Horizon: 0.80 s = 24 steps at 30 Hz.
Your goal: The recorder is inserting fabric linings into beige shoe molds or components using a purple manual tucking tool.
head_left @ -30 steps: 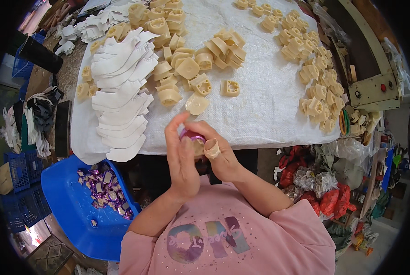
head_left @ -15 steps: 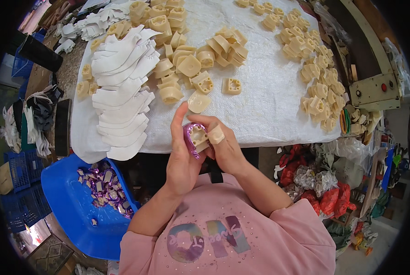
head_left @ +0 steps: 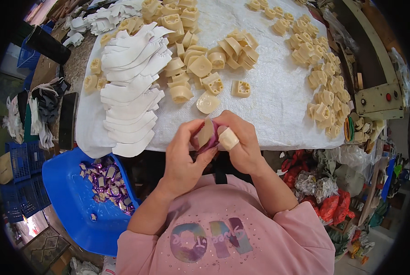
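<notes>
Between my two hands is a shoe heel (head_left: 206, 133) with shiny purple covering round its side and a beige flat face showing. My left hand (head_left: 180, 150) closes on it from the left, fingers curled behind and thumb beneath. From the other side my right hand (head_left: 244, 143) grips the heel and its covering; pale tape wraps the right thumb. Just beyond the hands a loose beige heel (head_left: 208, 103) lies on the table, flat face up. Another beige heel (head_left: 240, 89) stands apart to its right, hollow side showing.
White curved cut pieces (head_left: 131, 98) overlap in a long row at left. Piles of beige heels (head_left: 200, 66) fill the middle and right of the white-covered table (head_left: 278, 91). A blue basin (head_left: 67, 201) holding purple-covered heels stands low at left. Red bags (head_left: 335, 206) lie at lower right.
The heel has been turned, so its flat face shows instead of its hollow side. My left fingers have curled in from stretched out, and my right hand has moved to the right.
</notes>
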### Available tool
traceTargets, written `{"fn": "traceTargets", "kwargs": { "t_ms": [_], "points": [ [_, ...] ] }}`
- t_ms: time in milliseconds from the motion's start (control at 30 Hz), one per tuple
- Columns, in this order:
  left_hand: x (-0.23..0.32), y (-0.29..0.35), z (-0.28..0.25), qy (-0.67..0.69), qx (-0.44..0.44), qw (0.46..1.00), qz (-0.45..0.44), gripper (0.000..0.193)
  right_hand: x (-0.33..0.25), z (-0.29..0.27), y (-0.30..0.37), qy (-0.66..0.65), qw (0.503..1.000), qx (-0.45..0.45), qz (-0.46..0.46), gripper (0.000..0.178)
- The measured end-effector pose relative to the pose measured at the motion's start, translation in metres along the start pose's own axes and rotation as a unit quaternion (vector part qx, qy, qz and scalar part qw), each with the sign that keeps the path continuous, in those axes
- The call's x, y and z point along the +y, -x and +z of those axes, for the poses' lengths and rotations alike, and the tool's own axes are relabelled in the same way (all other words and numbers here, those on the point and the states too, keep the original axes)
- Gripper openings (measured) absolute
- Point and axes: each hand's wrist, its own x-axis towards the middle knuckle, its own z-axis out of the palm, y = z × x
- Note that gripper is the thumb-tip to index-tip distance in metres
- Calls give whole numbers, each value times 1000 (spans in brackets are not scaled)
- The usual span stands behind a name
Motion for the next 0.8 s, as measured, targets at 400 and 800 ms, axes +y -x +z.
{"fn": "traceTargets", "kwargs": {
  "t_ms": [400, 800],
  "points": [
    [28, -10, -16, -188, -62, 971, 134, 49, 14, -14, -9, -108, 985, -124, 51, 16],
    [11, -3, -1, -164, 4, 978, 131, 49, 24, -12, 4, -317, 935, -116, 108, 17]
  ]
}}
